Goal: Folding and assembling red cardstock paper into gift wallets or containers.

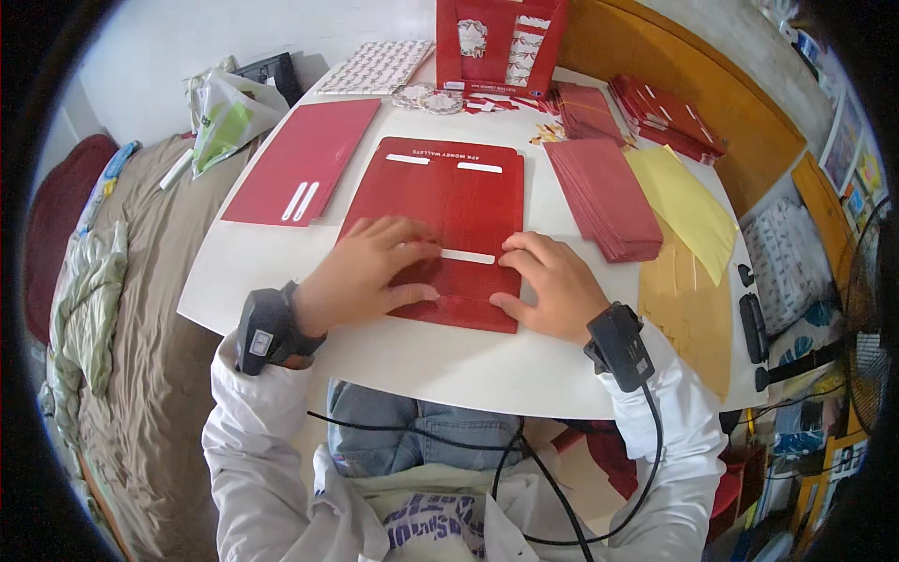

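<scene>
A flat red card sheet point(445, 211) with white slot-like strips lies on the white table in front of me. My left hand point(379, 270) rests over its left side, fingers spread, with the fingertips by the lower white strip. At the sheet's right edge, my right hand point(552, 288) touches the card with bent fingers, its thumb apart from them. Neither hand lifts the sheet. To the left lies a stack of red card sheets point(300, 159) with two white strips. A pile of folded red card wallets point(604, 199) sits to the right.
Yellow sheets point(688, 201) lie at the right. Behind stand a red display box point(501, 47), more red wallets point(667, 117), a patterned sheet stack point(376, 67) and round tags point(429, 98). A bed point(154, 281) adjoins on the left. A black cable point(655, 450) hangs from my right wrist.
</scene>
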Available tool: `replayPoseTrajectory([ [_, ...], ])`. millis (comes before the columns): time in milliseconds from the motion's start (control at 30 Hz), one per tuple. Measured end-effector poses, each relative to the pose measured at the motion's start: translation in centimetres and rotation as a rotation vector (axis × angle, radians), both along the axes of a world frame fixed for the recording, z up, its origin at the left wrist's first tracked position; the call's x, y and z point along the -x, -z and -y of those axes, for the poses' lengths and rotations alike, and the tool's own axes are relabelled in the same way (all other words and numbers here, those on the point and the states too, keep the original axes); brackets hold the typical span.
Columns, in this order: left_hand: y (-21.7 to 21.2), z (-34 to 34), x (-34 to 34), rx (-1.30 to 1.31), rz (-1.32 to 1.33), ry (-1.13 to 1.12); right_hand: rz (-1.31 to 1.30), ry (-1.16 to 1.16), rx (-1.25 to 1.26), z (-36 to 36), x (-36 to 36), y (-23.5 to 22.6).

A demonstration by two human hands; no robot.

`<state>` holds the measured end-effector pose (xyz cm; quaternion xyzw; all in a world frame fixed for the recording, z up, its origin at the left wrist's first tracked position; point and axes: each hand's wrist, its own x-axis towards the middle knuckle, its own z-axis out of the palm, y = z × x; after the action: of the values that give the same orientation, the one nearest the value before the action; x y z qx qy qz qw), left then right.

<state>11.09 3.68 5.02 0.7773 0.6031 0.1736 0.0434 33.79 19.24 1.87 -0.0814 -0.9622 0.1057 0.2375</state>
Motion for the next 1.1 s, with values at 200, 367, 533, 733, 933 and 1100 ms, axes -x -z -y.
replayPoseTrajectory([
  [200,0.6,0.5,1.0,-0.078,-0.051,0.011,0.071,0.009,0.027,0.0,-0.3,-0.9],
  [367,1.0,0.3,1.2,-0.082,-0.055,0.033,0.009,-0.056,-0.19,-0.3,0.0,-0.9],
  [533,1.5,0.0,1.1,-0.148,-0.062,0.084,-0.068,-0.148,-0.457,-0.1,0.1,-0.8],
  [733,1.6,0.4,1.2,-0.23,-0.049,0.076,-0.044,-0.14,-0.402,0.5,0.0,-0.9],
  [933,1.6,1.0,1.6,-0.219,-0.076,-0.007,-0.064,-0.254,-0.199,0.1,0.2,-0.8],
  [1100,0.6,1.7,0.6,-0.087,-0.003,0.012,0.125,-0.072,-0.105,-0.8,0.0,-0.2],
])
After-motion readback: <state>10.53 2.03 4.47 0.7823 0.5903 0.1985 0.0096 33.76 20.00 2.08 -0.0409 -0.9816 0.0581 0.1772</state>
